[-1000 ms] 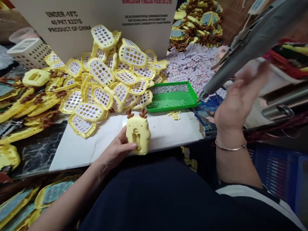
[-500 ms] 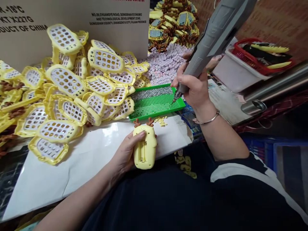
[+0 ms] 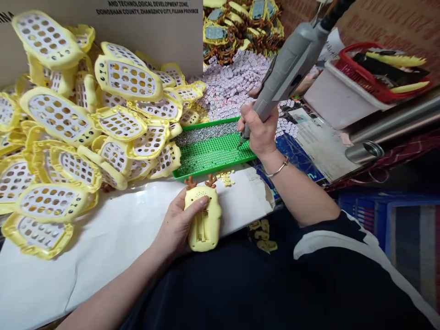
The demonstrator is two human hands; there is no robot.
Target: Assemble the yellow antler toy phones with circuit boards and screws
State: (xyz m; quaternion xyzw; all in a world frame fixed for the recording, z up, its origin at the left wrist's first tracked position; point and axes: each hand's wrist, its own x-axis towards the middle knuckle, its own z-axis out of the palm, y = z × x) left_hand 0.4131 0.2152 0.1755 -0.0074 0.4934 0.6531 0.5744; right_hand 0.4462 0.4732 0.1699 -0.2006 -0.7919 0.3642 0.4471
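My left hand is closed round a yellow toy phone with brown antlers. Its back faces up, showing a battery compartment without a cover, and my thumb lies across the upper part. In my right hand is a grey electric screwdriver, tilted with its tip down at the right end of a green screw tray. The tray has rows of small holes, and loose silver screws lie along its far side. Whether a screw sits on the tip is too small to tell.
Yellow phone shells with white perforated inserts are heaped on the left, before a carton. Behind the tray lie small white key pieces. A white tub with a red basket and a metal tube are at right.
The screwdriver has come down and a little left, its tip closer to the tray's holes. My left hand keeps hold of the toy phone. The view has shifted somewhat.
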